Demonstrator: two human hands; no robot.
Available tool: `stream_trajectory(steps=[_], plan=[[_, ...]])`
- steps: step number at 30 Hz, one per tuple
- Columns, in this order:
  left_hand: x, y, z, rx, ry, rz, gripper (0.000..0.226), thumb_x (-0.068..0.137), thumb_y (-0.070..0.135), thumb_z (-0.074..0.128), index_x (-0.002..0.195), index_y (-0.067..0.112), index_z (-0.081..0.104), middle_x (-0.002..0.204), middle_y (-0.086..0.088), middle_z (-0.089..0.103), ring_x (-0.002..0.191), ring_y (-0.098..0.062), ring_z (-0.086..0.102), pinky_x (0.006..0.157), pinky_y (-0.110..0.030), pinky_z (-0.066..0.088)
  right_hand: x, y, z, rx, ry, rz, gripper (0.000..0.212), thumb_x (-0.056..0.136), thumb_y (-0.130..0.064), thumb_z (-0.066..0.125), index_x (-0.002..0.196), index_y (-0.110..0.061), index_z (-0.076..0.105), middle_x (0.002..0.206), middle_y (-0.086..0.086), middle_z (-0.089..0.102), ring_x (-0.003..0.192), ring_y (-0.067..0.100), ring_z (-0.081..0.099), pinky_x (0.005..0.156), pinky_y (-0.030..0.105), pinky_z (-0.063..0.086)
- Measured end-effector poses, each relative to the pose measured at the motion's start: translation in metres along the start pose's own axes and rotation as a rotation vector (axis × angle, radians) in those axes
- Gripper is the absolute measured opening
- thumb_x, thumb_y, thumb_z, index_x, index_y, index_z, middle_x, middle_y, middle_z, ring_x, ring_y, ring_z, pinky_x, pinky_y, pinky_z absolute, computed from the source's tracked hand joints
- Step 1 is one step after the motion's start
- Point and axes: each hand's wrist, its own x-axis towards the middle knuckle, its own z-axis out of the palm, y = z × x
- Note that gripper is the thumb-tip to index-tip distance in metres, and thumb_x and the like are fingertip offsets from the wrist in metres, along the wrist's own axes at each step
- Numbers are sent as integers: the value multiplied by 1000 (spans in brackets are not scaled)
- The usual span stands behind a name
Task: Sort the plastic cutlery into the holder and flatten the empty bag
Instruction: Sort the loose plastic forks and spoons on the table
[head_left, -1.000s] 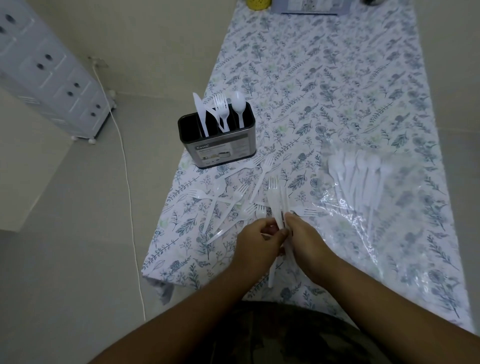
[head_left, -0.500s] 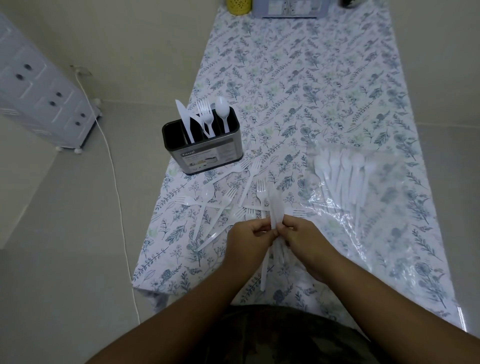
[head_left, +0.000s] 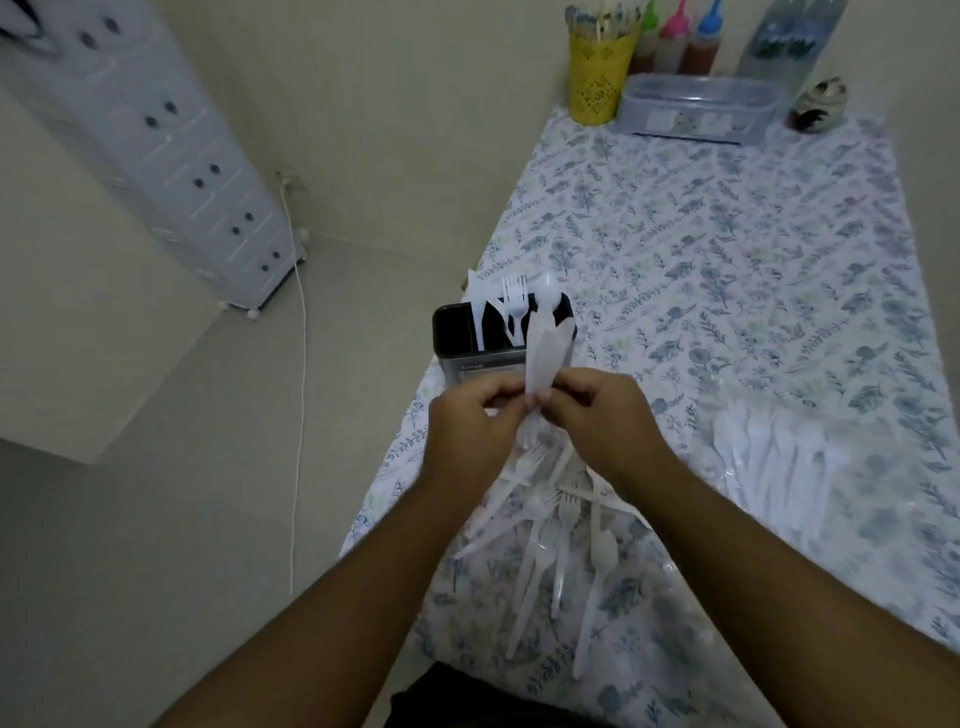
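Note:
Both hands hold a small bundle of white plastic knives (head_left: 544, 358) upright in front of the black cutlery holder (head_left: 457, 343). My left hand (head_left: 470, 421) pinches the bundle from the left, my right hand (head_left: 605, 415) from the right. The holder stands at the table's left edge with a knife, a fork (head_left: 514, 299) and a spoon sticking out. Several loose forks and spoons (head_left: 556, 525) lie on the flowered tablecloth below my hands. To the right lies the clear plastic bag (head_left: 789, 457) with more white cutlery inside.
At the table's far end stand a yellow cup of sticks (head_left: 597, 78), sauce bottles (head_left: 685, 41) and a clear lidded box (head_left: 696, 111). A white drawer unit (head_left: 156, 156) stands on the floor at left, with a cable (head_left: 298, 415) running past the table edge (head_left: 384, 467).
Both hands lifted the bundle of knives off the table and up in front of the holder. The view tilted up, bringing the far end of the table into sight.

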Motion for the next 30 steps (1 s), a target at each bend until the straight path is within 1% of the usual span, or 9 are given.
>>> stream_trajectory(steps=[6, 9, 14, 16, 20, 23, 25, 27, 30], plan=[[76, 24, -45, -10, 112, 131, 15, 85, 11, 79, 100, 13, 79, 87, 10, 76, 80, -3, 73, 76, -25, 60, 67, -62, 16, -21, 108, -194, 17, 95, -19, 69, 108, -21, 80, 87, -5, 78, 85, 14, 72, 80, 35, 60], [92, 12, -46, -5, 132, 115, 13, 85, 13, 79, 98, 16, 79, 85, 9, 76, 78, -7, 73, 75, -31, 61, 84, -61, 27, -64, 120, -208, 16, 95, -17, 67, 103, -20, 80, 82, -10, 73, 79, 4, 67, 71, 17, 52], [88, -11, -34, 64, 114, 76, 14, 88, 11, 73, 99, 17, 79, 82, 11, 74, 76, -3, 71, 72, -23, 59, 91, -42, 39, -288, 77, -159, 20, 98, -19, 62, 88, -9, 76, 71, -4, 61, 61, -1, 55, 55, 7, 35], [87, -21, -33, 232, 58, 96, 13, 90, 13, 69, 97, 15, 79, 84, 4, 76, 76, -8, 70, 73, -29, 59, 90, -38, 40, -339, 57, -104, 21, 99, -14, 61, 84, -6, 74, 64, -6, 57, 53, 0, 53, 54, 8, 34], [85, -19, -38, 497, 36, 124, 12, 90, 15, 65, 90, 13, 77, 80, -3, 73, 71, -17, 64, 67, -37, 55, 86, -30, 35, -398, 118, -69, 26, 97, -17, 65, 93, 8, 70, 80, 19, 67, 68, 25, 62, 62, 38, 49], [71, -11, -49, 473, 153, 191, 9, 89, 11, 69, 93, 11, 77, 84, -3, 73, 75, -16, 65, 70, -32, 55, 74, -28, 25, -431, 152, -82, 27, 98, -20, 64, 87, 5, 66, 66, 11, 58, 57, 14, 49, 54, 26, 37], [51, -17, -52, 405, 169, 191, 6, 88, 9, 70, 92, 10, 74, 82, -1, 70, 74, -13, 63, 69, -26, 54, 55, -25, 17, -368, 170, -52, 25, 100, -19, 62, 111, 2, 73, 84, 6, 67, 73, 12, 58, 65, 17, 40], [24, -35, -44, 387, 64, 93, 3, 88, 11, 69, 87, 11, 72, 76, 0, 68, 69, -12, 61, 65, -25, 52, 32, -14, 11, -295, 161, 44, 33, 101, -22, 60, 129, -6, 68, 112, 6, 71, 96, 10, 59, 85, 19, 42], [-18, -76, -24, 445, -113, -202, 8, 87, 18, 72, 88, 11, 70, 83, -2, 69, 78, -18, 64, 70, -25, 49, -5, 23, 13, -210, 81, 246, 32, 101, -28, 60, 127, -12, 71, 115, 4, 75, 98, 13, 66, 93, 29, 50]])
